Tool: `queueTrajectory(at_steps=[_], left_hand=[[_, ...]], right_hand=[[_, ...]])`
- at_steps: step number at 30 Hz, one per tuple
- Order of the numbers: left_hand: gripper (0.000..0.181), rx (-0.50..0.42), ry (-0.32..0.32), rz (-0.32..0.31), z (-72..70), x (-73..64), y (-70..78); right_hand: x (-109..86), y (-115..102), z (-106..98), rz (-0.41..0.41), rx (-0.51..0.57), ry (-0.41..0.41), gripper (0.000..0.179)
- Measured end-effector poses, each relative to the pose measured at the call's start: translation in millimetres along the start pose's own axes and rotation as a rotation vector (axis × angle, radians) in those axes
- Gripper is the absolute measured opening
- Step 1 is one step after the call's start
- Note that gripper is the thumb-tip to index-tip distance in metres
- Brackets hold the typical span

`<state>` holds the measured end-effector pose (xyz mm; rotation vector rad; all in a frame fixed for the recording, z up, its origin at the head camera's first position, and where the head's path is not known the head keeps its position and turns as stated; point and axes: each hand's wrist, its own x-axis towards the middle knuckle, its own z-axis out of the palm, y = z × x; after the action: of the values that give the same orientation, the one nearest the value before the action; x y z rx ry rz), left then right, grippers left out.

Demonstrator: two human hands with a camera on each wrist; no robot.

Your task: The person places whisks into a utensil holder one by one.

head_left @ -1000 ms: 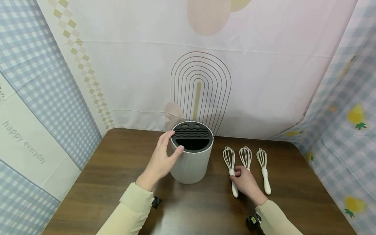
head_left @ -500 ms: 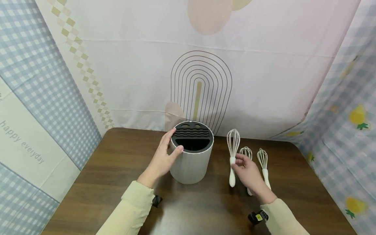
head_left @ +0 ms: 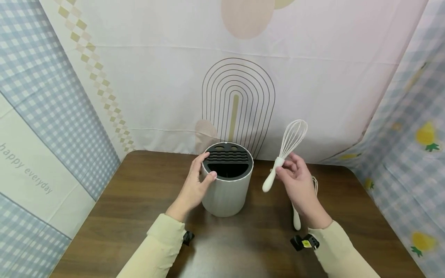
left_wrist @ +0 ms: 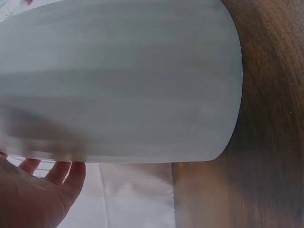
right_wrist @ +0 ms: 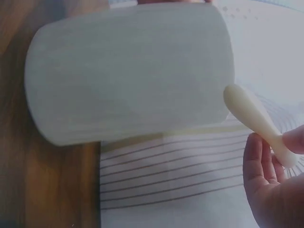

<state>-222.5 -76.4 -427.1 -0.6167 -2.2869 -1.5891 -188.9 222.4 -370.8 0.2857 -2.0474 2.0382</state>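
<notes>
A white cylindrical utensil holder [head_left: 226, 200] with a black slotted top [head_left: 227, 156] stands upright on the table. My left hand [head_left: 189, 189] grips its left side at the rim, thumb in front and fingers toward the back. In the left wrist view those fingertips [left_wrist: 76, 173] touch the smooth wall. To the right of the holder, my right hand [head_left: 300, 185] pinches a white whisk [head_left: 278, 164] by its handle, raised and tilted, wires pointing up and right. The right wrist view shows its rounded handle end [right_wrist: 244, 104] overlapping the holder.
Beneath my right hand lie two more whisks, mostly hidden; one handle [head_left: 296, 222] and part of another's wire loops [head_left: 315, 185] show. A patterned white cloth [head_left: 167, 88] hangs behind the brown wooden table [head_left: 114, 216], with checked cloth at both sides.
My right hand has lifted the leftmost whisk off the table, raising it and tipping its wire end to the right. The left hand and the holder have stayed put.
</notes>
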Motion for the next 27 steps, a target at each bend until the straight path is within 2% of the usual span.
queueTrajectory(at_steps=[7, 13, 17, 23, 27], left_hand=[[0.063, 0.026, 0.019, -0.007, 1.5, -0.8, -0.8], [0.063, 0.021, 0.025, 0.001, 0.6, -0.6, 1.1], [0.063, 0.022, 0.020, -0.013, 0.6, -0.3, 0.9], [0.063, -0.002, 0.014, -0.020, 1.6, -1.7, -0.1], [0.064, 0.000, 0.010, -0.011, 2.8, -2.9, -0.2]], right_hand=[[-1.1, -14.1, 15.8, -0.087, 0.127, 0.038, 0.062], [3.0, -23.7, 33.2, -0.182, 0.273, 0.112, 0.066], [8.6, -25.1, 48.3, -0.230, 0.314, 0.127, 0.064], [11.5, -16.3, 69.7, -0.213, 0.275, 0.084, 0.057], [11.6, -10.3, 80.4, -0.214, 0.215, 0.055, 0.060]])
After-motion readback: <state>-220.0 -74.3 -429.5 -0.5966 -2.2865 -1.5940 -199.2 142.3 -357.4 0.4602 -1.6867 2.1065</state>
